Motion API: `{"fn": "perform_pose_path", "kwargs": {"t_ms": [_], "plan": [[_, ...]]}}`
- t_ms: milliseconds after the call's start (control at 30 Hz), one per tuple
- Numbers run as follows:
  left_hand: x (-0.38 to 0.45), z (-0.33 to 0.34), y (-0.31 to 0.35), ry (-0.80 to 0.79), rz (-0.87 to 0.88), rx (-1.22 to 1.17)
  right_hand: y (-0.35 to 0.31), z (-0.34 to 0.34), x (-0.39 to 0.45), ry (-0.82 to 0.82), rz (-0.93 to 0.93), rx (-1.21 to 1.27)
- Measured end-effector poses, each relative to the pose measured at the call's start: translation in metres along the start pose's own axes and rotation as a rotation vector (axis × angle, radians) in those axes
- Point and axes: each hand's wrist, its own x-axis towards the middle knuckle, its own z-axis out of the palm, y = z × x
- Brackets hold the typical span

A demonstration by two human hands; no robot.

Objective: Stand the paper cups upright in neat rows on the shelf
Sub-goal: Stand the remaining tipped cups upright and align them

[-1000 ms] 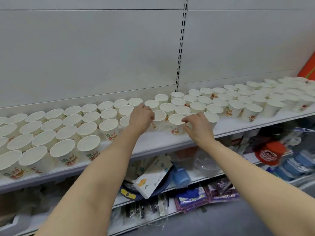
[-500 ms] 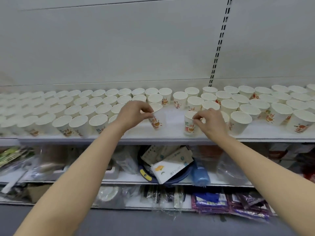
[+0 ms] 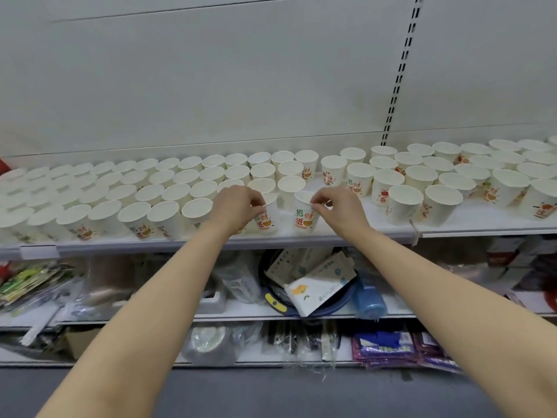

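Note:
Several white paper cups with red and green print stand upright in rows along the white shelf (image 3: 301, 238). My left hand (image 3: 236, 206) pinches the rim of one cup (image 3: 266, 218) at the front of the shelf. My right hand (image 3: 337, 208) pinches the rim of a second cup (image 3: 304, 217) just to its right. Both cups stand upright near the shelf's front edge, close side by side. To the left the rows (image 3: 120, 191) are tight; to the right the cups (image 3: 437, 179) stand looser, with a gap in the shelf behind my right hand.
A white back panel with a slotted upright (image 3: 398, 76) rises behind the shelf. Below, a lower shelf (image 3: 241, 310) holds plastic bags, a dark round tray with paper packets (image 3: 313, 285) and a blue bottle (image 3: 369, 300). More packaged goods lie on the bottom shelf.
Both hands have drawn their cups leftward and toward the shelf's front, ending closer together. The camera view has shifted left along the shelf.

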Motion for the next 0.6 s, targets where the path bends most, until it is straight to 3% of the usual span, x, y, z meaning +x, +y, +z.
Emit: {"fn": "perform_pose_path", "kwargs": {"t_ms": [200, 600], "plan": [[0.002, 0.008, -0.002, 0.040, 0.123, 0.181, -0.006, 0.016, 0.003, -0.044, -0.005, -0.147], [0.003, 0.014, -0.011, 0.038, 0.233, 0.229, -0.011, 0.038, 0.007, -0.072, -0.007, -0.170]]}}
